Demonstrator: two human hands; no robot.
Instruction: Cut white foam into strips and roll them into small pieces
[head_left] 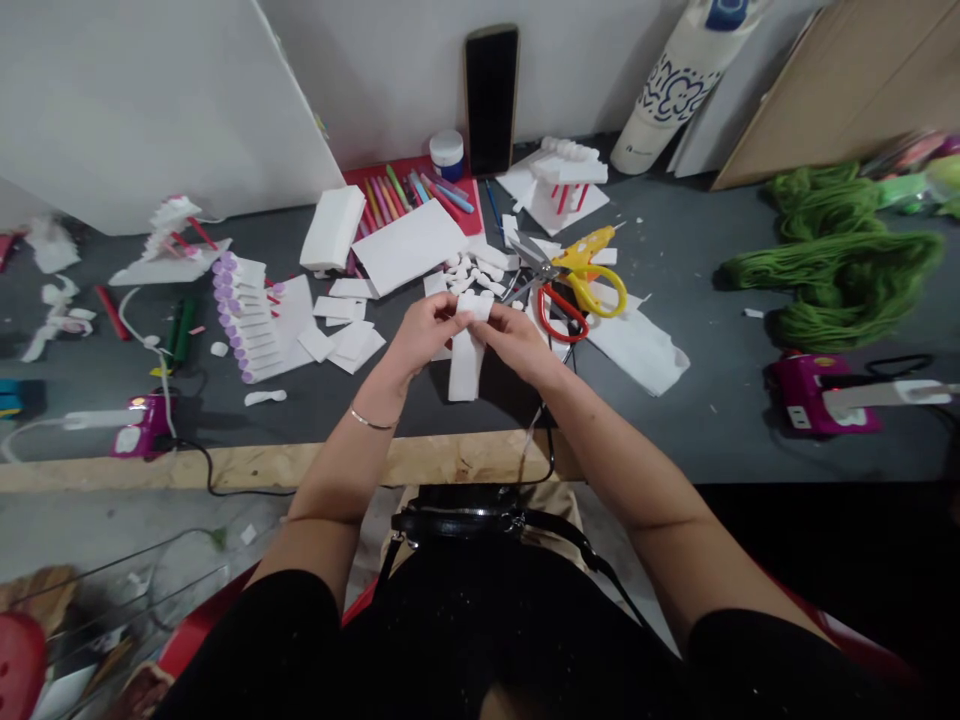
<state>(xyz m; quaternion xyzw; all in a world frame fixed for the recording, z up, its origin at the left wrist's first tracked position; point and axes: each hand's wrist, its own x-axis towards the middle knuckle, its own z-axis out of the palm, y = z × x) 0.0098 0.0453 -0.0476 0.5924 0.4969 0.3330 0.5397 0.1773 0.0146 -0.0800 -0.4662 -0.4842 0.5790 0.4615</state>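
My left hand [429,332] and my right hand [516,340] meet over the dark table [697,420], both pinching the top of a white foam piece [466,362] that hangs down between them. A thin bracelet circles my left wrist. Loose white foam offcuts [346,338] lie just left of my hands. A heap of small foam bits [474,270] sits right behind them. Red-handled scissors [556,300] and a yellow glue gun [589,262] lie close to my right hand.
Coloured markers [405,192] lie on a red tray; a phone [491,98] leans on the wall. Foam models stand at left [174,240] and back [564,180]. Green yarn [832,262] and a purple tool [814,392] are at right, another purple tool [142,425] at left.
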